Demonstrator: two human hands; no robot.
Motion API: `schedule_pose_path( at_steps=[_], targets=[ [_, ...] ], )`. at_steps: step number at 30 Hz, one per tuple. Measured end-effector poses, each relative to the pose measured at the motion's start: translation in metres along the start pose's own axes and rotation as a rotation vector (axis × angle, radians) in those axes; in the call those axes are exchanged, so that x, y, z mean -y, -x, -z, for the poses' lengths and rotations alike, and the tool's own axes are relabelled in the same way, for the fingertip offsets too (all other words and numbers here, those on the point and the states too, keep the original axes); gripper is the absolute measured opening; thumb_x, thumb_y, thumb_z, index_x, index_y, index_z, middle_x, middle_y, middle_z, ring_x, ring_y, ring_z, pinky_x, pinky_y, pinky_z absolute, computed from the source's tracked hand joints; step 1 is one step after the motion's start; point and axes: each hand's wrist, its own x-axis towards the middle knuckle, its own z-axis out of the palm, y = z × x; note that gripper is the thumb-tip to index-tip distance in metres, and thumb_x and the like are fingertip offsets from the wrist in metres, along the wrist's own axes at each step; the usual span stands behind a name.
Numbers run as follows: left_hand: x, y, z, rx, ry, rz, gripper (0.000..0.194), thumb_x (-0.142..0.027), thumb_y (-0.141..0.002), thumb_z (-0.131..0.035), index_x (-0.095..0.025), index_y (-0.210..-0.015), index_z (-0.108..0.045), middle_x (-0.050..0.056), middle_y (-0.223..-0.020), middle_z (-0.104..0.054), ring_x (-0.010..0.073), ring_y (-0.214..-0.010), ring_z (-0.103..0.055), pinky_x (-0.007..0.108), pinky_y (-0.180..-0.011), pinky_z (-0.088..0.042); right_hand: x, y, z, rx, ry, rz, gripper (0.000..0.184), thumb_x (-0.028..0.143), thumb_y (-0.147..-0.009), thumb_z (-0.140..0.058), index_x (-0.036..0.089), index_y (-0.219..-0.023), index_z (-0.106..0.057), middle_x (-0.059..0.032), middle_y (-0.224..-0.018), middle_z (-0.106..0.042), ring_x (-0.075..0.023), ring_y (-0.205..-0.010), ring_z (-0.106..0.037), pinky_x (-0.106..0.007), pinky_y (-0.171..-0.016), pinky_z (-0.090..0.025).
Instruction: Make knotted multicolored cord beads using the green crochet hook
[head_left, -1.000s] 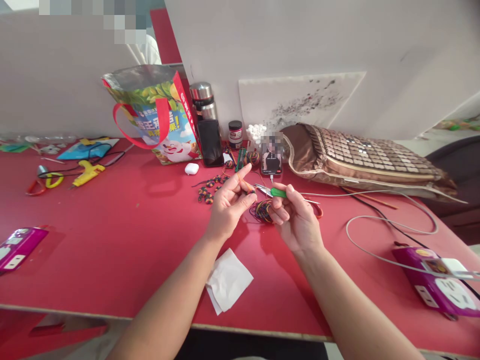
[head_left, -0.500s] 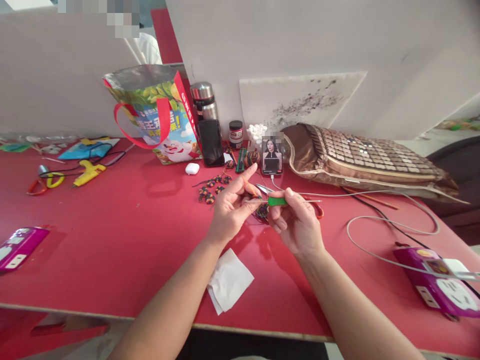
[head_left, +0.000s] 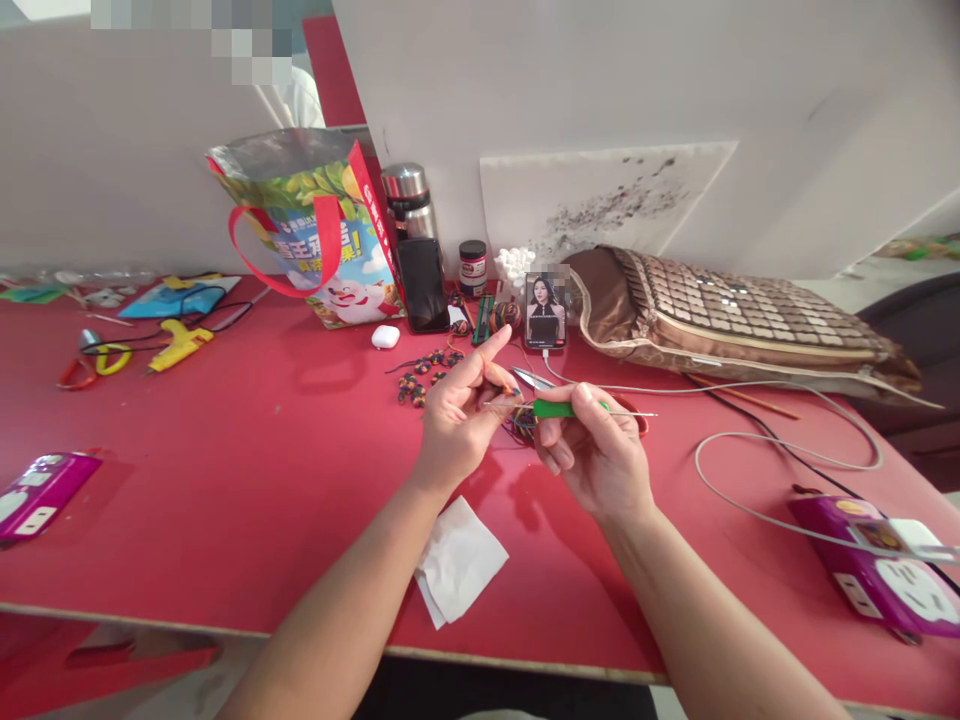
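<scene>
My right hand (head_left: 596,450) is closed round a green-handled crochet hook (head_left: 555,408) that lies level, its metal tip pointing left toward my left hand. My left hand (head_left: 461,410) pinches a small piece of multicoloured yarn work (head_left: 501,380) between thumb and fingers, with the index finger stretched upward. A loose tangle of the same multicoloured yarn (head_left: 521,425) lies on the red table (head_left: 247,470) just under both hands. Small crocheted multicoloured pieces (head_left: 420,378) are scattered to the left of my left hand.
A folded white tissue (head_left: 457,560) lies near the front edge. At the back stand a printed gift bag (head_left: 315,235), a steel flask (head_left: 407,200), a dark phone (head_left: 421,285), a lit phone (head_left: 544,312) and a brown cushion (head_left: 735,310). Purple power strips (head_left: 877,570) (head_left: 37,490) flank the table; a yellow glue gun (head_left: 176,345) lies left.
My right hand has turned the crochet hook to lie level and pushed its tip left into the yarn piece held by my left hand. Both hands sit slightly lower.
</scene>
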Motion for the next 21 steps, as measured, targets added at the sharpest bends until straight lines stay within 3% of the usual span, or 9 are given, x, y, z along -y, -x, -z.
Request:
schedule_pose_path(
  at_steps=[7,21],
  targets=[
    [0.0,-0.001,0.001,0.1,0.166,0.127,0.055,-0.023,-0.083,-0.077,-0.028,-0.137,-0.067,0.0,-0.085,-0.061,0.0117,-0.081,-0.058,0.024,-0.079,-0.049,0.004,-0.002,0.001,-0.05,-0.029,0.075,0.02,0.038,-0.089,-0.073,0.02,-0.092,-0.081,0.0003,-0.06,-0.066,-0.0064,-0.04,-0.044,-0.021,-0.039,-0.043],
    [-0.01,0.0,0.002,0.093,0.168,0.162,0.052,-0.021,-0.083,-0.075,-0.027,-0.134,-0.069,0.0,-0.086,-0.059,0.0109,-0.077,-0.056,0.025,-0.078,-0.048,0.004,-0.007,0.005,-0.085,-0.05,0.079,0.023,0.04,-0.088,-0.074,0.018,-0.087,-0.08,-0.0004,-0.058,-0.068,-0.0074,-0.041,-0.05,-0.02,-0.042,-0.045]
  ],
)
